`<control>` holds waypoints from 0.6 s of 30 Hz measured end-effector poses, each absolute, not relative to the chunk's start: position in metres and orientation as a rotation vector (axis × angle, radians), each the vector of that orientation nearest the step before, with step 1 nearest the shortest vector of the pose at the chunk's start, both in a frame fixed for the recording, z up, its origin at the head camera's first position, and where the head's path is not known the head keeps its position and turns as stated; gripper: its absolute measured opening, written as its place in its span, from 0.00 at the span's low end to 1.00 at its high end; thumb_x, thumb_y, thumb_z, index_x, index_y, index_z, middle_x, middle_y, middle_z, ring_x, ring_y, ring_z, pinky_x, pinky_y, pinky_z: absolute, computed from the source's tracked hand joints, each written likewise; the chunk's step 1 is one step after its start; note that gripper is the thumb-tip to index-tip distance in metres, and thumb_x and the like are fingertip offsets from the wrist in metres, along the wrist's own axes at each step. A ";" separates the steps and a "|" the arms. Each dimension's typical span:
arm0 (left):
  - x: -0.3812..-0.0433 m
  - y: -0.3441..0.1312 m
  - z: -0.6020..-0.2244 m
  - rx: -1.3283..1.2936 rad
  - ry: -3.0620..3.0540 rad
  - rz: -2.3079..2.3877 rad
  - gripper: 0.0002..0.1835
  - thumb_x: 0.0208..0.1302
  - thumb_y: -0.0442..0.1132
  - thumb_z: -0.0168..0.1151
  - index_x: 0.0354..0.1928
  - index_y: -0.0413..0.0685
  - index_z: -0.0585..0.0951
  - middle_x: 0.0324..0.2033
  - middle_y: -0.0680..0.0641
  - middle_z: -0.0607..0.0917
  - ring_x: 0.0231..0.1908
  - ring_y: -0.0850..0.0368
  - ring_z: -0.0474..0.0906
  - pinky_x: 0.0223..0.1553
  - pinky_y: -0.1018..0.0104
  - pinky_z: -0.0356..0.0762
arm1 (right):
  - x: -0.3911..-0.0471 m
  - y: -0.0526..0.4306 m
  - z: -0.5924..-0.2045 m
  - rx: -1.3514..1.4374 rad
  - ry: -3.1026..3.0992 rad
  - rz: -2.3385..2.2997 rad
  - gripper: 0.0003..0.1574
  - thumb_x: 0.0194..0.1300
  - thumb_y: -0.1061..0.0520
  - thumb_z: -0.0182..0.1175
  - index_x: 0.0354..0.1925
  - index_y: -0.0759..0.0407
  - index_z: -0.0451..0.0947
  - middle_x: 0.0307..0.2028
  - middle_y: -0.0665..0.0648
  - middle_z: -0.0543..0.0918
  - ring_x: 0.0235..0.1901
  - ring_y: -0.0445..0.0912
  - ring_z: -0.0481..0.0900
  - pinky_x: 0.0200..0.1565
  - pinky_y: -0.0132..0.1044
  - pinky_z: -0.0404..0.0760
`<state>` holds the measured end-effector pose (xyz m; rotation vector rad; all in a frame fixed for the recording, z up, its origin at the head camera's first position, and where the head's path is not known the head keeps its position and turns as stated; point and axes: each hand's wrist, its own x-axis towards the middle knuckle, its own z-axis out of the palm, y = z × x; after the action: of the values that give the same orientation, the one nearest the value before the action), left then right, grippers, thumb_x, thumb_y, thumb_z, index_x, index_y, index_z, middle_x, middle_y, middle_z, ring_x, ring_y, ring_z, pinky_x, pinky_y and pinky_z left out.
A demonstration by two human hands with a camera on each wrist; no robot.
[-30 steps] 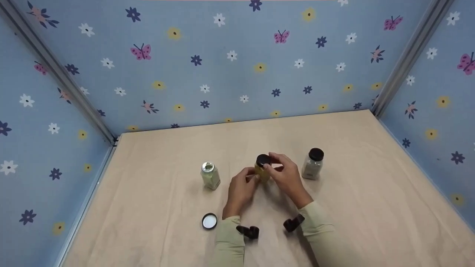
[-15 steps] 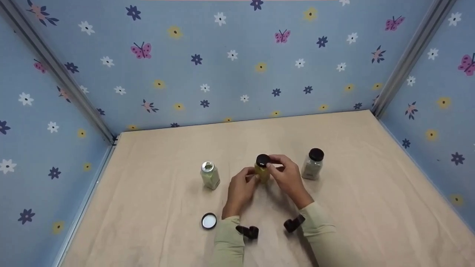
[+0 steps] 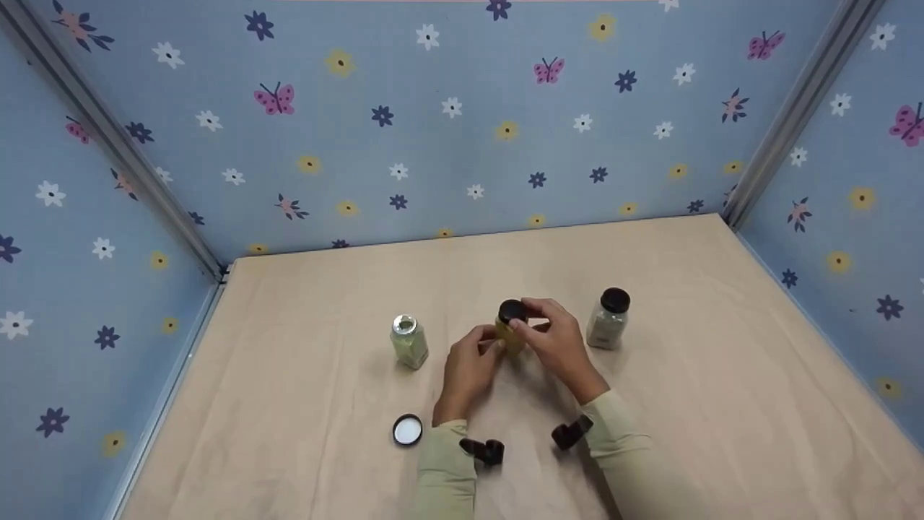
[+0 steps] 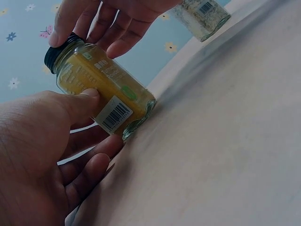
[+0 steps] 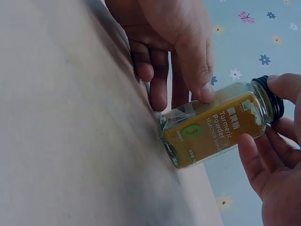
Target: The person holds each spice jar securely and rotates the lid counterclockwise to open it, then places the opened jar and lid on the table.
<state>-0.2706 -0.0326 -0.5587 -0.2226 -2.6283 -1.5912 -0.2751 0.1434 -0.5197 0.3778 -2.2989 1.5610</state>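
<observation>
A glass jar of turmeric powder (image 5: 214,127) with a black screw lid (image 3: 512,310) stands upright on the cloth in the middle. My left hand (image 3: 469,370) grips its lower body, thumb across the barcode side in the left wrist view. With thumb and fingers, my right hand (image 3: 561,347) pinches the black lid, which sits on the jar's neck. Left of the hands stands a lidless glass jar (image 3: 410,345) with pale green contents and a silvery rim. Near my left sleeve a loose black lid (image 3: 408,430) lies with its white inside up.
To the right of my right hand stands another capped glass jar (image 3: 608,325) with pale grey contents. A beige cloth (image 3: 303,375) covers the table. Blue flower-patterned panels (image 3: 462,144) rise at the back and both sides.
My right thumb and fingers shift slightly around the black lid. The left hand keeps its hold on the jar, and the other jars and the loose lid stay put.
</observation>
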 end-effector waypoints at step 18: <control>-0.270 -0.032 -0.557 -0.223 -2.639 -1.598 0.14 0.72 0.44 0.62 0.57 0.56 0.82 0.52 0.54 0.85 0.52 0.58 0.81 0.56 0.56 0.76 | -0.268 0.141 -0.512 0.275 -2.270 1.681 0.16 0.65 0.64 0.67 0.51 0.67 0.81 0.47 0.61 0.85 0.49 0.52 0.83 0.43 0.36 0.82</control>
<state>-0.2698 -0.0325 -0.5573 -0.2230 -2.6389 -1.5979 -0.2677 0.1410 -0.5119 0.2745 -2.2704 1.6810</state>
